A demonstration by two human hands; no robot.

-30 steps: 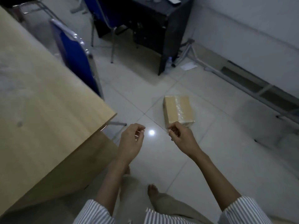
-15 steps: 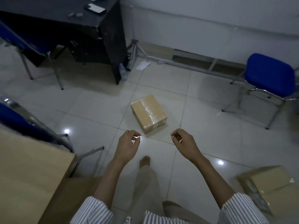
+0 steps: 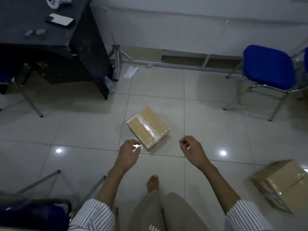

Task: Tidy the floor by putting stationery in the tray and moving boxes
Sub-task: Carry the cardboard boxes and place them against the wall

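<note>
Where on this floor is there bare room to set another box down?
Bare tiles lie between the taped box and the blue chair, and left of that box, in front of the black desk. It is crowded by the desk's corner, where a bottle, a paper scrap and a tripod sit.

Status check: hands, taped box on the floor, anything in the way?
Left hand, right hand empty, loosely curled. Taped box on floor ahead, untouched. Nothing between them.

My sleeve [image 3: 93,215] is striped cloth. The box [image 3: 139,130] is matt brown cardboard with a glossy strip of clear tape [image 3: 148,128]. The floor tiles [image 3: 208,117] are smooth and shiny; the chair [image 3: 266,67] has bright metal legs.
</note>
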